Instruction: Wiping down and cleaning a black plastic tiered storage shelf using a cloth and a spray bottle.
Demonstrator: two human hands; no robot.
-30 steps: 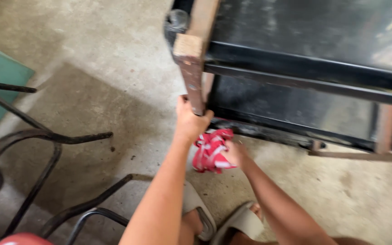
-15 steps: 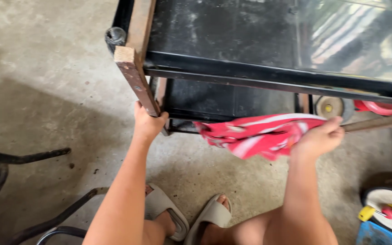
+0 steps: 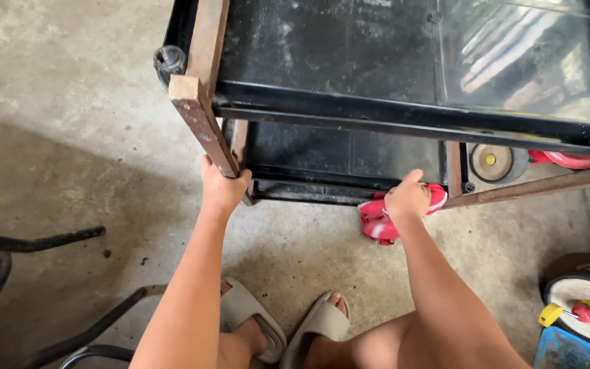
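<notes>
Head view, looking down. Concrete floor (image 3: 69, 137), grey and stained, fills the left and bottom. Above it stands a black metal cart (image 3: 349, 61) with a rusty angle-iron frame; its glossy top panel takes up the upper right and reflects light. A lower black shelf (image 3: 336, 154) sits under the top, set back in shadow. A rusty corner leg (image 3: 203, 126) slants down from the near-left corner of the cart.

My left hand (image 3: 221, 188) is wrapped around the bottom part of that leg, fingers curled shut on it, thumb on the near side. My right hand (image 3: 408, 199) is pressed against a red and white cloth (image 3: 380, 222) at the front edge of the lower shelf, near a rusty upright. Fingers are bent over the cloth; it bunches out below and on both sides of the hand. How tightly the fingers grip it, I cannot tell.

Both forearms run up from the bottom of the frame. My feet are in grey slide sandals (image 3: 322, 321) on the floor between the arms.

Behind the rusty rail on the right: a round disc with a yellow centre (image 3: 489, 162), a red object (image 3: 568, 160) beside it. Bottom right corner: a white wheel-like disc (image 3: 585, 307), a yellow and red tool (image 3: 575, 313) lying on it. Left edge: dark bent metal tubing (image 3: 29, 242) on the floor.
</notes>
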